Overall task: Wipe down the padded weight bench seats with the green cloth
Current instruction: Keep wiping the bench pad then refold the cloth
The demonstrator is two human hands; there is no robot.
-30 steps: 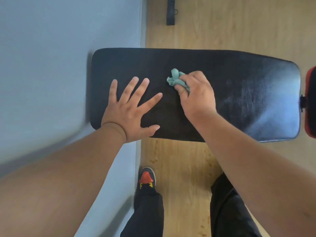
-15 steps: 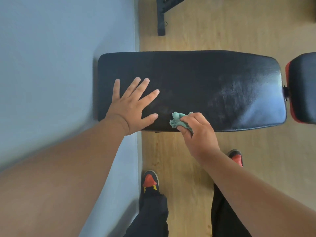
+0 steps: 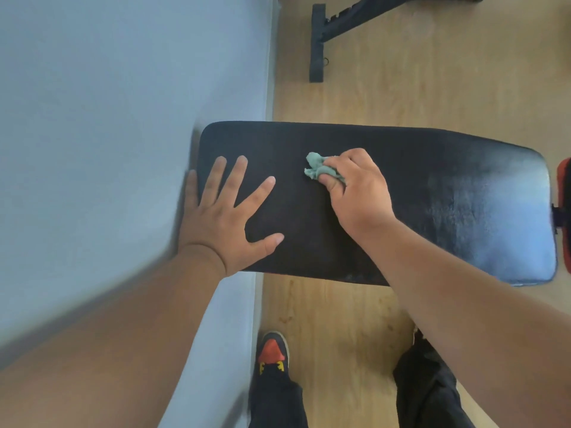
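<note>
Black padded vinyl bench pad (image 3: pixel 432 186) runs left-right across the view, its left end butted against a pale blue-grey wall (image 3: pixel 108 118). Left hand (image 3: pixel 228 217) lies flat on the pad's left end, fingers spread, grasping nothing; little finger hangs over the left edge, against the wall. Right hand (image 3: pixel 355 193) is clenched on a small crumpled green cloth (image 3: pixel 316 166) and presses it to the pad, roughly mid-width, left of the pad's centre. Cloth bunches out past the fingertips toward the left hand (the two hands are near but apart). Right end of the pad is glossy, left end looks dull. A red-edged second pad (image 3: pixel 564 211) sits just past the right end. Light wood floor (image 3: pixel 401 94) below, black steel frame foot (image 3: pixel 318 41) beyond the far edge, a black-and-red sneaker (image 3: pixel 272 350) near the near edge
</note>
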